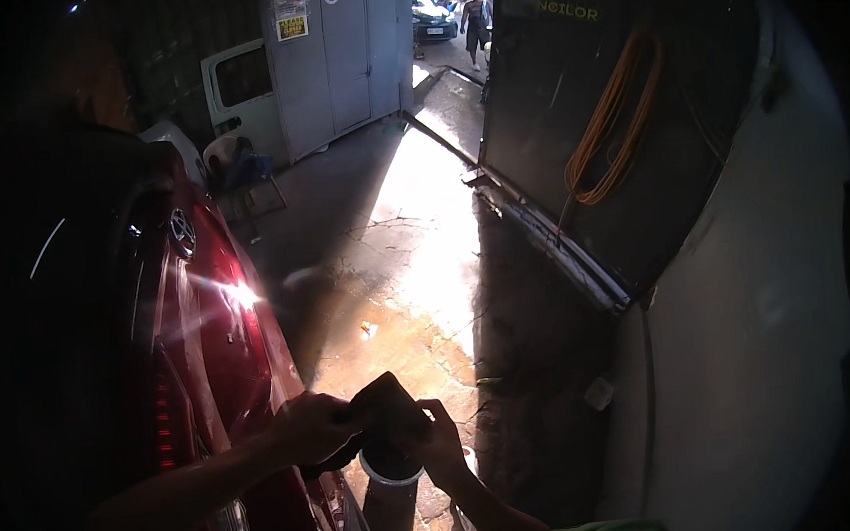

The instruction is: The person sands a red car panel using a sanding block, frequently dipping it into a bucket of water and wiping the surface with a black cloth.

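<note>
Between my two hands is a dark folded piece (384, 408), held up in front of me. It looks like a cloth, but shadow hides its material. My left hand (316, 427) has its fingers closed on the left side of it. My right hand (440, 445) grips its right side, with thumb and fingers bent around the edge. Directly below stands a bucket with a pale rim (394, 481), partly covered by the piece and my hands.
A red car (225, 343) stands close on my left. A dark metal gate (572, 133) with a coiled orange hose (614, 121) is at the right. Farther off are a chair (237, 165), a grey cabinet (328, 69) and a person (476, 22) near a parked car (433, 20).
</note>
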{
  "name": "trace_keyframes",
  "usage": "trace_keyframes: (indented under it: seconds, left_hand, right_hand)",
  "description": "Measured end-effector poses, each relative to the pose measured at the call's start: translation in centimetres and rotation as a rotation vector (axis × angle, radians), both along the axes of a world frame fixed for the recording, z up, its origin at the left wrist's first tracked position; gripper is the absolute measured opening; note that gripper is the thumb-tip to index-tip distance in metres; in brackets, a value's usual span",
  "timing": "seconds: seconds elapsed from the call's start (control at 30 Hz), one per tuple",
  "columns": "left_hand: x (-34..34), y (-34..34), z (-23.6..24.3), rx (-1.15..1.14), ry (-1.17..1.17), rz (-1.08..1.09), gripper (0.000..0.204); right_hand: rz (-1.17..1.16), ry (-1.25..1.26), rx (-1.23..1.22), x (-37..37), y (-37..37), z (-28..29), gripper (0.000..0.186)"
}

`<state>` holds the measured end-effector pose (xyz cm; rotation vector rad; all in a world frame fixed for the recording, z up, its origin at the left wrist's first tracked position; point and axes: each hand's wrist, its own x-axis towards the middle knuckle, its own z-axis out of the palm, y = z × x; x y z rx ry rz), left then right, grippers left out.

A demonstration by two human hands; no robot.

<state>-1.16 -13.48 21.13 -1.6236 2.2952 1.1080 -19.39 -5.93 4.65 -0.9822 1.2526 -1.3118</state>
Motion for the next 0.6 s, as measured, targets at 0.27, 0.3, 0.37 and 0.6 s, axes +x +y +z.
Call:
trace_keyframes:
  seconds: [0.27,0.3,0.37,0.6]
  left_hand:
    - [1.2,-2.2,-3.4,0.241,0.504,0.096,0.038]
    - [0.7,-2.9,-2.7,0.307,0.678,0.167,0.034]
    - [4.1,-4.1,-2.6,0.785,1.181,0.350,0.029]
    - [4.8,-5.4,0.5,-0.129,0.468,0.212,0.058]
  right_hand:
    - [0.051,0.361,-0.040,-4.1,-0.7,4.3,0.034]
    - [0.034,0.456,-0.018,-5.0,-0.9,4.8,0.035]
    - [0.109,0.617,-0.120,-6.1,-2.2,5.7,0.032]
    - [0.271,0.067,0.043,-7.2,-5.8,7.5,0.025]
